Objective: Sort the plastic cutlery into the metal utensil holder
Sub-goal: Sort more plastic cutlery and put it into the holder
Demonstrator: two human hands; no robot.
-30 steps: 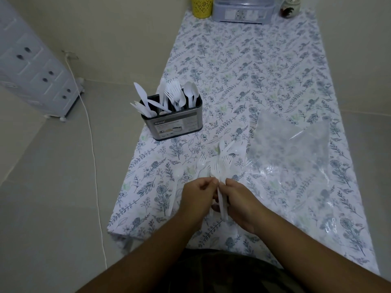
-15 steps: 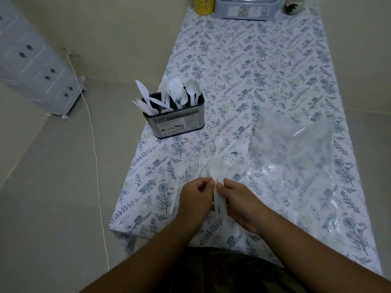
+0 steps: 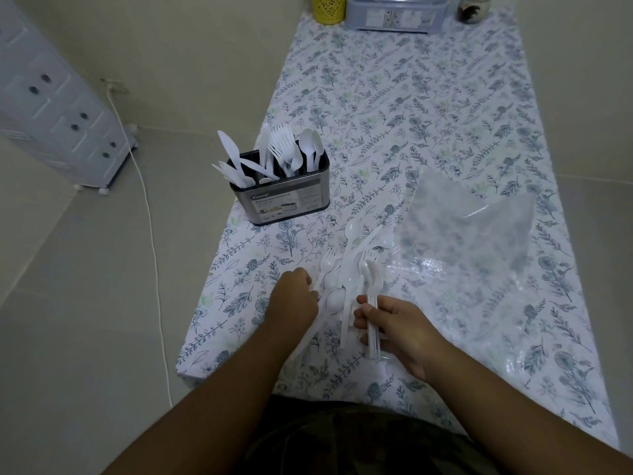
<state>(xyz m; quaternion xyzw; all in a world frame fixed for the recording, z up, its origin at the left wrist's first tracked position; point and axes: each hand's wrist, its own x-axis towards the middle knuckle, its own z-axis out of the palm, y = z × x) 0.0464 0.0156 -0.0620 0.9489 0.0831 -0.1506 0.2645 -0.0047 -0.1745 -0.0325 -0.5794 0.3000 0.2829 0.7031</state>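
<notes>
Looks like a home, prob a plain room w/ a narrow table (image 3: 445,97) under a floral plastic cloth, running up the frame centre to the far wall. Upper left: white plastic drawer unit (image 3: 58,108) on small feet, w/ a white cable (image 3: 150,234) trailing over pale floor tiles. Top edge: yellow cup (image 3: 328,7), clear storage box (image 3: 395,12), small jar (image 3: 473,10). Bare cream walls.

A floral-clothed table (image 3: 428,97) carries the metal utensil holder (image 3: 284,200) centre-left, loose plastic cutlery (image 3: 349,269) at centre, and a clear bag (image 3: 472,228) right.
</notes>
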